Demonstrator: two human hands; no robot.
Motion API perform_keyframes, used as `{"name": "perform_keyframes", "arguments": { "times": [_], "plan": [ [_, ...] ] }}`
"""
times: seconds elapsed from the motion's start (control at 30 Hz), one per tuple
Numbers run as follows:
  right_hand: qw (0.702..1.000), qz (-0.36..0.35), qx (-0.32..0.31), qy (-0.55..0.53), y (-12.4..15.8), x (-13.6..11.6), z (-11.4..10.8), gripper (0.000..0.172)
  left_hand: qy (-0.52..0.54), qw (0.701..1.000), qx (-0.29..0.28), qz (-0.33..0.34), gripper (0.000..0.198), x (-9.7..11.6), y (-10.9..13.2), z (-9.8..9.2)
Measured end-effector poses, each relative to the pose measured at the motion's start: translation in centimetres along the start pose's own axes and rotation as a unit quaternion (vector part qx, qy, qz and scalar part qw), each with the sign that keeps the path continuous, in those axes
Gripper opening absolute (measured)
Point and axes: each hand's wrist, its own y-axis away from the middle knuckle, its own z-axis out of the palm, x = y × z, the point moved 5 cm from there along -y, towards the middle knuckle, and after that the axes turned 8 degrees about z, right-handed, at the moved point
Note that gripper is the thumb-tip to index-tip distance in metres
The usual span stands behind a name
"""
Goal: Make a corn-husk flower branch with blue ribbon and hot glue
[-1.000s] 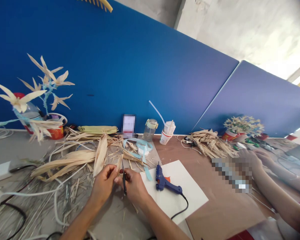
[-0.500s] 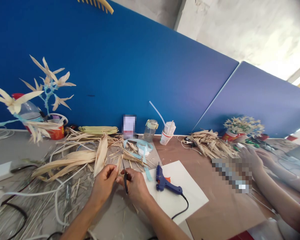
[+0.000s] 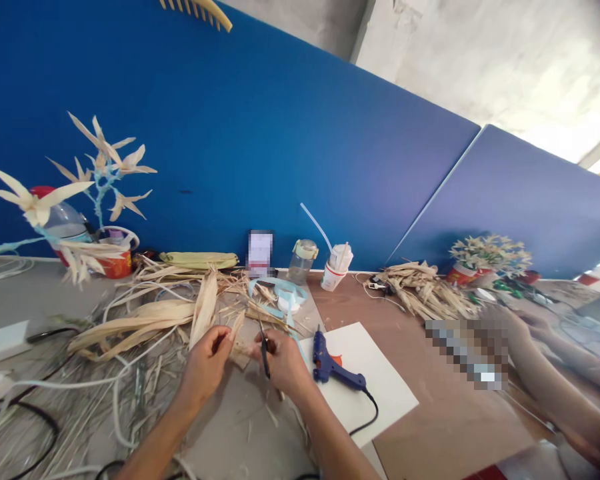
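My left hand point(image 3: 209, 357) pinches a small piece of dried corn husk point(image 3: 237, 328) that points upward from the fingertips. Fingers of my right hand point(image 3: 283, 357) are wrapped round dark-handled scissors point(image 3: 265, 347), whose blades point up and away from me. A small gap lies between the scissors and the held husk. Beyond my left hand lie larger dried husks point(image 3: 204, 308). To the right of my right hand, a blue glue gun point(image 3: 337, 367) rests on a white sheet point(image 3: 385, 400).
Husk flowers point(image 3: 105, 170) stand at the left near cables and thin stalks. A bottle point(image 3: 301, 261), a paper cup point(image 3: 333, 277) and a blurred phone point(image 3: 260, 253) line the blue partition. At the right, another person's hands point(image 3: 505, 327) are near a husk pile point(image 3: 425, 290).
My right hand and the scissors have moved a little to the right, away from the husk piece in my left hand. The view has shifted slightly.
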Motion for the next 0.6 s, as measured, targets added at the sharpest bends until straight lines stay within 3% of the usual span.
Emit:
{"name": "perform_keyframes", "arguments": {
  "times": [0.37, 0.47, 0.6],
  "plan": [
    [0.998, -0.009, -0.016, -0.064, 0.0, -0.3, -0.1, 0.025, 0.037, 0.999, -0.023, -0.017, 0.028, 0.1, 0.1, 0.5],
    [0.986, -0.004, -0.017, -0.163, -0.3, -0.1, -0.4, 0.031, 0.030, 0.999, -0.037, 0.001, 0.026, 0.6, 0.0, 0.6],
    [0.948, -0.022, 0.003, -0.316, -0.7, -0.1, -1.1, 0.045, -0.014, 0.997, -0.075, 0.017, 0.024, 1.0, 0.1, 0.9]
  ]
}}
